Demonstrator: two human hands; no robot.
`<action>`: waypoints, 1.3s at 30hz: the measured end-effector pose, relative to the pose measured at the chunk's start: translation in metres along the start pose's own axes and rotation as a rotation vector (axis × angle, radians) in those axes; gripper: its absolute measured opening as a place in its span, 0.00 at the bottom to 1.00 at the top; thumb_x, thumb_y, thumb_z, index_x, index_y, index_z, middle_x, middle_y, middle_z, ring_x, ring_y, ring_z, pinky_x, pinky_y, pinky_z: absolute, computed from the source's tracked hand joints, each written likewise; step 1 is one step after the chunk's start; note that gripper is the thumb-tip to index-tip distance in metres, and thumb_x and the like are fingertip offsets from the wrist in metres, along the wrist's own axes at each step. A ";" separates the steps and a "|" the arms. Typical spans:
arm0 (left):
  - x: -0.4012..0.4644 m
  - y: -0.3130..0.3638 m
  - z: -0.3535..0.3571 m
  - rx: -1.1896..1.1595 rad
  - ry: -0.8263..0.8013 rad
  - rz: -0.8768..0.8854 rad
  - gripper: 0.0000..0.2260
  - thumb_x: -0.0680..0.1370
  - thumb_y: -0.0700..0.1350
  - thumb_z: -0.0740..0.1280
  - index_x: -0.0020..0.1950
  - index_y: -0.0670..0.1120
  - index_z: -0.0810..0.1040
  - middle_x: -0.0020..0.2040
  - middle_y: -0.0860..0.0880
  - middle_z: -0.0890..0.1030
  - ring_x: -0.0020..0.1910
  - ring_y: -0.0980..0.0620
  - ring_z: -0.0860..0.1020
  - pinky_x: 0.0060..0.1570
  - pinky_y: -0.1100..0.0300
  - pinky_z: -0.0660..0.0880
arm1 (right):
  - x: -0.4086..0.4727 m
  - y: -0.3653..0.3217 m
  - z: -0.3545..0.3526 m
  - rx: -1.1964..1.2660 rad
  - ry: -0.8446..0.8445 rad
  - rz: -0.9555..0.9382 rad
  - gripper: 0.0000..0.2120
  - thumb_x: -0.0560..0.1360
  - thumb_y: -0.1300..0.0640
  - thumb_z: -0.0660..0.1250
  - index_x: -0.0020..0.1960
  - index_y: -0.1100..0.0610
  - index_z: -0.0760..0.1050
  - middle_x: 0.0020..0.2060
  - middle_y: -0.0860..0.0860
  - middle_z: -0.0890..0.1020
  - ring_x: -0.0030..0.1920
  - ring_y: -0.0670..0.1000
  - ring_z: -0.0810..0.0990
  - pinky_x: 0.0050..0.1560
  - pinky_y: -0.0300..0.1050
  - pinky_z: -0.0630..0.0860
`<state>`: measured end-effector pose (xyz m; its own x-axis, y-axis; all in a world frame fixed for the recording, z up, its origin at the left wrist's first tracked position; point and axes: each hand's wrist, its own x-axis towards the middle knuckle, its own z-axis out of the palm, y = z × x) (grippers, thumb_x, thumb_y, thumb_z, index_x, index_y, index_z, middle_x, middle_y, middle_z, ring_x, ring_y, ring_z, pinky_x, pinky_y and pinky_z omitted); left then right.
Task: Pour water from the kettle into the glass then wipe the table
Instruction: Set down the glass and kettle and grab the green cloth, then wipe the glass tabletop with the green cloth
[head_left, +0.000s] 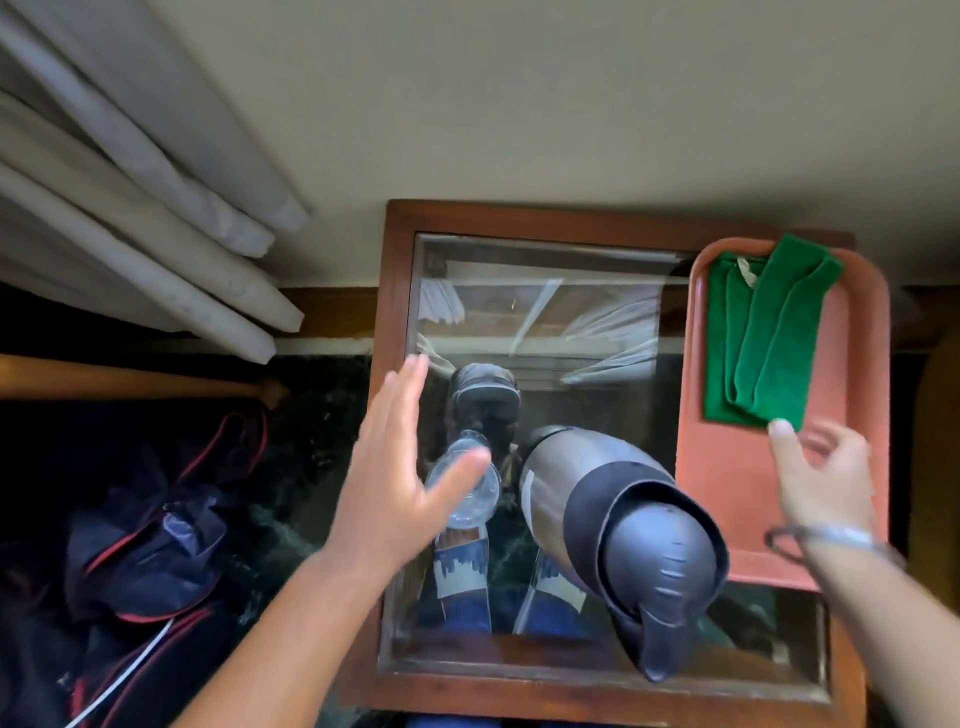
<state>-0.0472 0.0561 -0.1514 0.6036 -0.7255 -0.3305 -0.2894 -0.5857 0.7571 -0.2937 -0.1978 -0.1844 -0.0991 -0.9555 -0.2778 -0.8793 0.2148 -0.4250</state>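
Glass-topped table (571, 312) mid-frame: kettle (623, 514), glass (465, 488) and cloth (753, 332) untouched; left hand (387, 488) and right hand (826, 483) spread-fingered, empty; pouring and wiping remain.

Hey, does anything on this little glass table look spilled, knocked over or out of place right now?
Nothing stands out. The kettle and glass stand upright on the glass-topped table, with no puddle visible. The green cloth lies folded on the orange tray, which overhangs the table's right edge. Both hands, left hand and right hand, are open and empty.

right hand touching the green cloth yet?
Cannot tell. In the head view the right hand is open over the tray, one fingertip overlapping the green cloth edge; contact or hover is unclear.
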 end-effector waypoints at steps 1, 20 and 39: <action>0.019 0.002 -0.001 0.109 0.025 -0.013 0.40 0.76 0.67 0.65 0.82 0.60 0.49 0.84 0.56 0.52 0.82 0.55 0.48 0.79 0.51 0.52 | 0.017 -0.015 0.003 0.231 -0.029 0.047 0.32 0.74 0.43 0.68 0.69 0.61 0.67 0.64 0.61 0.75 0.63 0.62 0.74 0.65 0.54 0.67; 0.132 -0.089 0.046 0.787 -0.024 0.080 0.51 0.70 0.78 0.54 0.84 0.50 0.47 0.84 0.44 0.47 0.83 0.43 0.47 0.80 0.40 0.47 | 0.025 -0.151 -0.005 0.579 -0.774 -0.148 0.25 0.57 0.51 0.80 0.50 0.58 0.78 0.47 0.58 0.87 0.45 0.58 0.84 0.44 0.52 0.82; 0.129 -0.100 0.049 0.735 0.103 0.084 0.65 0.62 0.81 0.61 0.82 0.38 0.43 0.83 0.38 0.43 0.83 0.40 0.47 0.79 0.39 0.43 | 0.009 -0.180 0.194 -0.757 -0.477 -1.608 0.33 0.76 0.47 0.55 0.78 0.55 0.52 0.77 0.64 0.53 0.77 0.64 0.52 0.75 0.59 0.47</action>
<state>0.0232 0.0039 -0.2976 0.6137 -0.7621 -0.2063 -0.7380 -0.6466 0.1931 -0.0465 -0.2061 -0.2775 0.9555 0.0398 -0.2923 0.0110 -0.9950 -0.0996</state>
